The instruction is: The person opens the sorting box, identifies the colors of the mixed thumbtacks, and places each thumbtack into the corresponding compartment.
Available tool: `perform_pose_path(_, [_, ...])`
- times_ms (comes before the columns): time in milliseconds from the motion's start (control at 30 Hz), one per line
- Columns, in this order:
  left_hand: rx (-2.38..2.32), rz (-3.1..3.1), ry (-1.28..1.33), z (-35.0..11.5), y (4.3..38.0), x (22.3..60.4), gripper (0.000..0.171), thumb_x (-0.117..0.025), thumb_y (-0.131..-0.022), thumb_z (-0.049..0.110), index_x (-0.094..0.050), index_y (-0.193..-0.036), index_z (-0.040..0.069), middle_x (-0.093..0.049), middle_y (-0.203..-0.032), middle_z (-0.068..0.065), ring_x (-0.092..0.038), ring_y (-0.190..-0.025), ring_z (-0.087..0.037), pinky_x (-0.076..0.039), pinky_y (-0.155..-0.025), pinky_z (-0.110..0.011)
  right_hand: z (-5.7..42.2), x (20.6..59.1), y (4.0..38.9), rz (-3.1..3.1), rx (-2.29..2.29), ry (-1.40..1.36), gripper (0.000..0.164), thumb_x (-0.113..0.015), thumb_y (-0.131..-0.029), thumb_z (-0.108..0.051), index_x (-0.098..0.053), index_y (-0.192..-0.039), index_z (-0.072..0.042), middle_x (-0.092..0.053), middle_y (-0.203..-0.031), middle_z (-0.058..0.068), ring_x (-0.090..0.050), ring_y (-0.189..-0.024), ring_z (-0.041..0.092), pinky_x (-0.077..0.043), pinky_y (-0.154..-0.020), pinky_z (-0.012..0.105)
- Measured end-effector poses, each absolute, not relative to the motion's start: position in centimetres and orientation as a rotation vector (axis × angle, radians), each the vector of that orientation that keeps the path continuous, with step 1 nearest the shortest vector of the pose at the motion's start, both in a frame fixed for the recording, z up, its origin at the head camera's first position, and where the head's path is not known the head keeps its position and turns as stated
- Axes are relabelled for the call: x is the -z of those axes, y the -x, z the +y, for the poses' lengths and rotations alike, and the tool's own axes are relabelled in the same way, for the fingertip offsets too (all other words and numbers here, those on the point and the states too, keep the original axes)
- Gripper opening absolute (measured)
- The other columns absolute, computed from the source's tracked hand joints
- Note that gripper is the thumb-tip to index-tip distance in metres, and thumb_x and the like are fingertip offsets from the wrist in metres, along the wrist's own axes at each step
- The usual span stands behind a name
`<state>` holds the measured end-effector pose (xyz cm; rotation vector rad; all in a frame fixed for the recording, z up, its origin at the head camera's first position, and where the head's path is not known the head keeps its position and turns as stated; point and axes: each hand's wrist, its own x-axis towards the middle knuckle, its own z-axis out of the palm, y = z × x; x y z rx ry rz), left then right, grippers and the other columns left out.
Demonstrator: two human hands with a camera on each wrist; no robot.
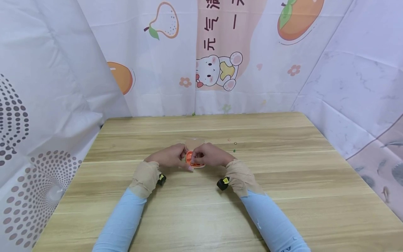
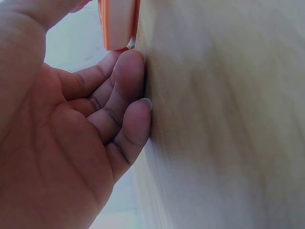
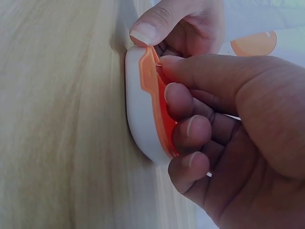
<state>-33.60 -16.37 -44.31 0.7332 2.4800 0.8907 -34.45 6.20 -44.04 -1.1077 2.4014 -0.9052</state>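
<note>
A small orange-and-white case (image 3: 140,109) lies on the table, its orange inside split into compartments. My left hand (image 1: 171,155) holds it by the left end, thumb at the near corner and fingers at the far side. In the left wrist view those fingertips touch the case's edge, their backs low against the tabletop. My right hand (image 1: 211,154) reaches over the case from the right, with its fingers curled and thumb and fingertips at the compartments. I cannot tell whether something small sits between them. The clear lid (image 1: 195,142) stands open behind.
To the right of the case lie a small pinkish ring (image 1: 228,139), a small dark ring (image 1: 235,143) and a tiny green piece (image 1: 234,151). The wooden table (image 1: 195,210) ends at a printed curtain (image 1: 157,70) at the back.
</note>
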Motion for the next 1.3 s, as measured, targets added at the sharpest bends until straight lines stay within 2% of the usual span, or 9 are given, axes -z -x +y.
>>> perform_pose_path(233, [-0.913, 2.463, -0.756, -16.3, 33.6, 44.4, 0.059, -0.091, -0.079, 0.038, -0.055, -0.112, 0.005, -0.058, -0.094, -0.009, -0.048, -0.082, -0.018, -0.041, -0.072, -0.032, 6.3, 44.1, 34.5, 2.422, 0.89, 1.131, 0.012, -0.067, -0.101, -0.015, -0.074, -0.091, -0.014, -0.062, -0.073, -0.007, -0.047, -0.059, 0.005, -0.04, -0.057, 0.023])
perform_pose_path(533, [-0.903, 2.476, -0.742, -16.3, 33.6, 44.6, 0.061, -0.091, -0.079, 0.039, -0.054, -0.114, 0.005, -0.055, -0.096, -0.007, -0.049, -0.085, -0.019, -0.043, -0.075, -0.033, 6.7, 43.8, 34.8, 2.428, 0.917, 1.097, 0.01, -0.067, -0.101, -0.013, -0.075, -0.096, -0.013, -0.068, -0.083, -0.006, -0.052, -0.066, 0.006, -0.045, -0.063, 0.025])
perform_pose_path(767, [-0.906, 2.472, -0.731, -16.3, 33.7, 44.6, 0.063, -0.091, -0.079, 0.039, -0.055, -0.119, 0.005, -0.057, -0.101, -0.006, -0.05, -0.09, -0.019, -0.044, -0.081, -0.033, 7.4, 43.4, 35.0, 2.417, 0.966, 1.078, 0.007, -0.07, -0.099, -0.015, -0.076, -0.1, -0.011, -0.068, -0.083, -0.003, -0.054, -0.068, 0.009, -0.046, -0.065, 0.025])
perform_pose_path(1000, [-0.895, 2.481, -0.734, -16.3, 33.8, 44.6, 0.064, -0.091, -0.079, 0.04, -0.055, -0.118, 0.006, -0.056, -0.1, -0.006, -0.05, -0.089, -0.019, -0.044, -0.079, -0.033, 8.1, 43.4, 35.4, 2.417, 0.995, 1.053, 0.007, -0.071, -0.099, -0.016, -0.076, -0.1, -0.012, -0.069, -0.084, -0.001, -0.055, -0.073, 0.01, -0.047, -0.068, 0.026])
perform_pose_path(1300, [-0.892, 2.491, -0.726, -16.2, 33.8, 44.6, 0.065, -0.092, -0.077, 0.043, -0.055, -0.116, 0.006, -0.056, -0.096, -0.006, -0.05, -0.086, -0.019, -0.044, -0.076, -0.033, 9.1, 42.9, 35.6, 2.443, 1.003, 1.031, 0.009, -0.071, -0.098, -0.017, -0.076, -0.1, -0.01, -0.063, -0.076, -0.003, -0.052, -0.067, 0.01, -0.044, -0.062, 0.026])
